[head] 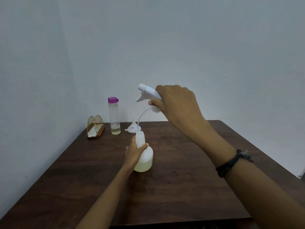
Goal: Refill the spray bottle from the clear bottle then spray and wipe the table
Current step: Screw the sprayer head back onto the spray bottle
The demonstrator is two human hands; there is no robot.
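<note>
Spray head lifted off the bottle, both hands busy over the table.

The left hand (134, 152) is wrapped around the neck of the one spray bottle (144, 156), which stands upright near the middle of the table (181, 179); its fingers hide part of the neck. The right hand (178, 103) is closed on the spray head (148, 92), held above and apart from the bottle's open mouth, with the thin tube (142, 116) curving down; whether its tip sits inside the mouth is hard to tell. Toward the far left corner stand one clear bottle (114, 116) with a purple cap, one small funnel (133, 128) and one wire holder (96, 126). The table's near corners are cut off.
</note>
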